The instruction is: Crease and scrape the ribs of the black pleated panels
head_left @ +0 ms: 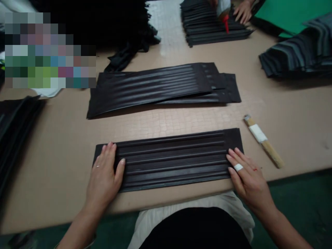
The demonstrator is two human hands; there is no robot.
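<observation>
At the far left, one stack of dark sheets (20, 131) lies on the beige table (64, 155); its sheets are too blurred for counting. Behind it, the upper left corner is covered by coloured squares, and next to these stands one big black pile (103, 27). Nearer, the left hand (103, 173), with one thin ring (98, 166), rests flat on the left end of one dark ribbed panel (173, 159). Its fingers are straight and together, the thumb is spread apart, and it is not closed around anything. This panel lies at the near edge of the table, in front of the person. Beyond it, two similar panels (155, 86) can be counted, one overlapping the other. Farther, one stack of dark strips (202, 27) lies under one bottle with a red tip (226, 22), and one co-worker's hand (243, 12) is beside the bottle. The right hand (250, 176), with one white band (238, 167) on a finger, is open, its fingertips laid upon the panel's right end. To its right lies one yellowish stick (271, 152) with one white wrapping (258, 133), and farther, one pile of grey-black pieces (293, 57) near one green sheet (295, 17).
</observation>
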